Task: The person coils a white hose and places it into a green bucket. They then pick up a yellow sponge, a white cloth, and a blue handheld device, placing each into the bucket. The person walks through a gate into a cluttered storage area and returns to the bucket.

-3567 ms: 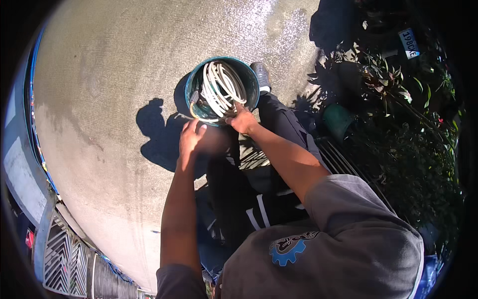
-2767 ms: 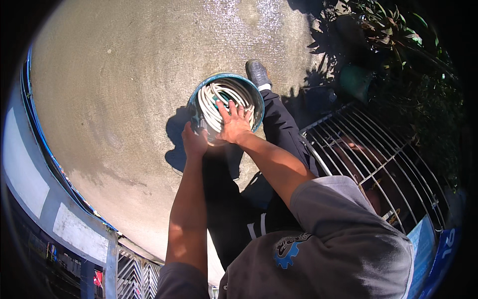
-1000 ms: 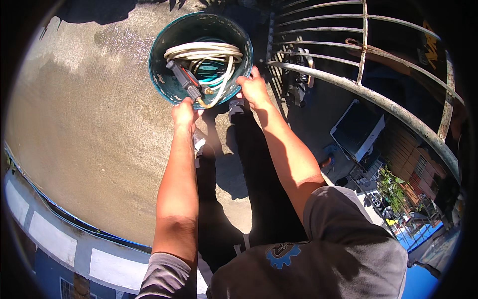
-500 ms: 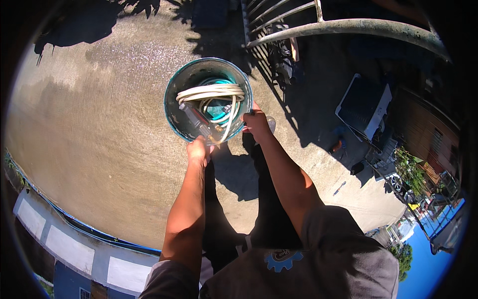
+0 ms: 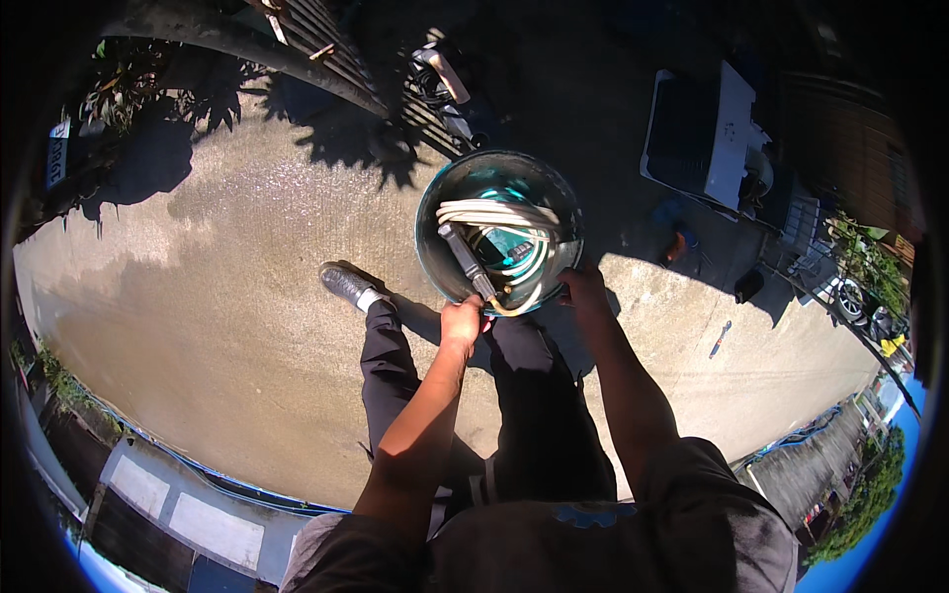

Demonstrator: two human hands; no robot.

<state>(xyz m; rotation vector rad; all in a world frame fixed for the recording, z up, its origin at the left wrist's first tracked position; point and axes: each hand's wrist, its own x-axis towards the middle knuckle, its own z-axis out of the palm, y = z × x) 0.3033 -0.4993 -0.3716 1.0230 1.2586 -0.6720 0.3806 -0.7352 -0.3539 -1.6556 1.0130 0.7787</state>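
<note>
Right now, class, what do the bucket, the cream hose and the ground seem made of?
Bucket: probably worn plastic, thin-walled, patchy teal. Cream hose: likely smooth plastic or rubber, as it bends into loops. Ground: apparently rough concrete, pale and grainy.

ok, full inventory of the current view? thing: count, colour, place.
bucket: 1, dark green, centre
hose: coiled, count unclear, cream, in bucket
spray gun: 1, grey, in bucket, left side
barred frame: 1, greyish, upper left
boxy object: 1, white and dark, upper right
slender item: 1, bluish, on ground at right
plants: several, green, upper left and right
wall: 1, grey with white panels, lower left
concrete: 1 expanse, tan-grey, underfoot
shoe: 1 clear, dark, left
left hand: 1, bare, lower bucket rim
right hand: 1, bare, shaded, lower-right rim
</note>
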